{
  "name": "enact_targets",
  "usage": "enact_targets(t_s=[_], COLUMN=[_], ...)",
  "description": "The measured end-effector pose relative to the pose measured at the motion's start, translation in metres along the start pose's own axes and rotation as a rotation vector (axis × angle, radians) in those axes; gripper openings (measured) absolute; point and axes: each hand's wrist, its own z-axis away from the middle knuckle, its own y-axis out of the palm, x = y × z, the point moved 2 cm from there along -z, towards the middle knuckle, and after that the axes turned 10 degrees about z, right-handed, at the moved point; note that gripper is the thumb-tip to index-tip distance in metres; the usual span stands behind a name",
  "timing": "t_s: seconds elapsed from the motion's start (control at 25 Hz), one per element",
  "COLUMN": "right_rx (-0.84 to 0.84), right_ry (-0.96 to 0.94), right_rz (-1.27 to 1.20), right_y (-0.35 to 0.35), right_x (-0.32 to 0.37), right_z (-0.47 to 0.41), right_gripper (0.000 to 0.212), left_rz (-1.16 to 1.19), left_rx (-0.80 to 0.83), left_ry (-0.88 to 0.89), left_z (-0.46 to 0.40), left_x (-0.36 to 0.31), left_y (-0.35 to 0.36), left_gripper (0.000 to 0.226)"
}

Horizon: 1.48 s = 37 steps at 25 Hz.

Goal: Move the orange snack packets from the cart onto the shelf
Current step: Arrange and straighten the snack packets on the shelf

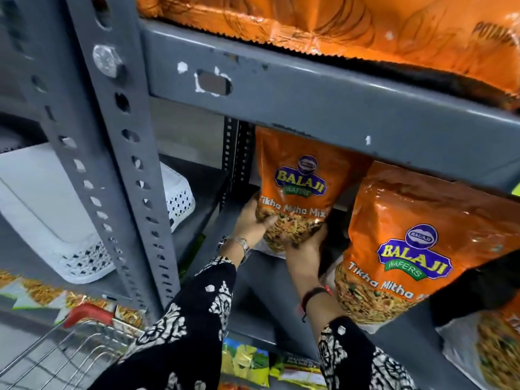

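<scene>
orange packets (299, 187); grey shelf (309, 108); black-and-white patterned sleeves (197, 313)

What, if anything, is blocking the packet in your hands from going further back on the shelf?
Nothing visible does. The packet stands upright between both hands, with open shelf to its left and another packet nearer on its right.

- The top of the orange snack packet (298, 187) gripped between the hands is hidden behind the grey shelf beam (323, 108) above them.
- The second packet (405, 249), just right of the right hand (305, 246), loses its last printed word behind a dark shape.
- The cart (81, 333), below and left of the left hand (251, 220), is blurred and cut by the frame's edge.
- Orange bags (337, 23) far above the hands run off the top edge.
</scene>
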Motion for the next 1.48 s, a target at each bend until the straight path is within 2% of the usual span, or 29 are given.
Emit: enact_targets(t_s=[0.12,0.24,0.4,0.56,0.8,0.92,1.0,1.08,1.16,1.28,1.4,1.48], right_rx=[0.069,0.109,0.212,0.195,0.194,0.148,0.173,0.222,0.231,0.108,-0.123,-0.084], right_ry=[0.039,0.083,0.077,0.067,0.035,-0.029,-0.127,-0.230,-0.348,-0.471,-0.368,-0.243], right_rz=[-0.085,-0.099,-0.109,-0.096,-0.028,0.013,0.027,0.028,0.102,0.245,0.213,0.142], right_y=[0.005,0.001,0.008,0.013,0.012,0.002,-0.009,-0.028,-0.057,-0.110,-0.158,-0.173], right_x=[-0.001,-0.014,-0.023,-0.025,-0.025,-0.030,-0.040,-0.056,-0.075,-0.107,-0.124,-0.125], right_z=[0.004,0.002,0.001,0.000,0.000,0.018,0.040,0.063,0.081,0.095,0.078,0.054], right_gripper=[0.088,0.092,0.079,0.076,0.078,0.077,0.068,0.057,0.044,0.030,0.048,0.074], left_rz=[0.124,0.143,0.166,0.104,0.074,0.068,-0.006,-0.099,-0.140,-0.104,-0.053,-0.026], left_rx=[0.004,0.039,-0.025,-0.087,-0.078,-0.195,-0.345,-0.390,-0.303,-0.019,0.188,0.253], left_ry=[-0.017,-0.011,-0.018,-0.013,-0.016,0.020,0.069,0.162,0.225,0.121,-0.036,-0.075], left_z=[0.006,0.010,0.011,0.007,0.009,0.027,0.050,0.074,0.092,0.107,0.110,0.109], left_x=[-0.001,0.007,0.023,0.031,0.035,0.036,0.037,0.036,0.029,0.016,0.004,-0.002], left_y=[-0.012,-0.012,-0.011,-0.017,-0.016,-0.007,0.000,0.010,0.026,0.065,0.096,0.108], left_gripper=[0.056,0.067,0.070,0.066,0.073,0.076,0.072,0.063,0.055,0.065,0.093,0.098])
